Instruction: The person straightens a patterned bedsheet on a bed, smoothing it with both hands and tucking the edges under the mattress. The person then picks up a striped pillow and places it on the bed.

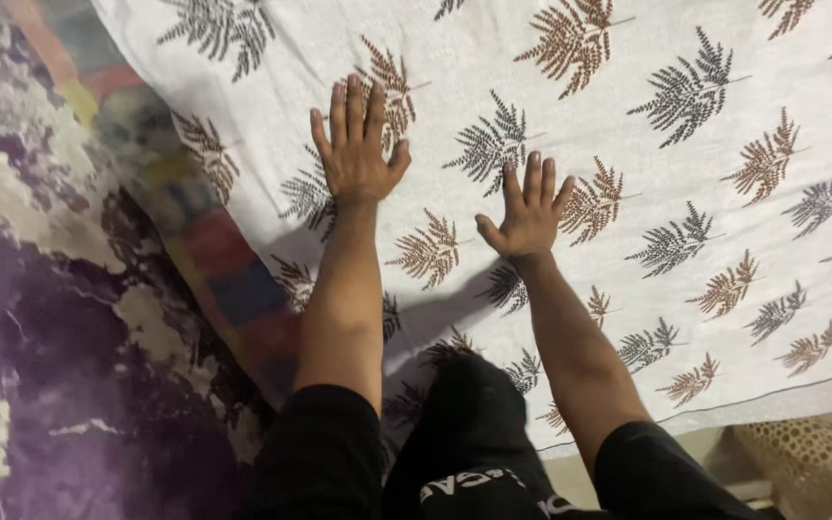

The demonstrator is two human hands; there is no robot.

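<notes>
**White fern-print sheet under two flat palms**

White cotton-looking bedsheet [628,318], printed all over with brown and dark grey fern leaves, fills most of the view and runs off the top and right edges. Both hands lie on it, palms down. The left hand [356,154] is spread open with fingers together and thumb out, pressed flat on the cloth near the sheet's left border. The right hand [530,214] is also open and flat, fingers slightly fanned, just beside and a little nearer to the person than the left; neither hand grips or pinches the fabric. Both forearms are bare, coming out of black sleeves [325,453] at the bottom of the frame.

Along the sheet's left edge a strip of multicoloured striped cloth [233,279] shows in blocks of red, blue, yellow and green; how far it extends beneath the sheet is hidden. Left of that lies a purple, black and cream marbled rug [40,318], partly blurred. A thin dark line [782,390] runs near the sheet's lower hem. At the bottom right corner a tan, spotted object [806,457] is cut off by the frame, and its kind cannot be made out. Pale lettering on the black garment at the bottom centre is cut off.
</notes>
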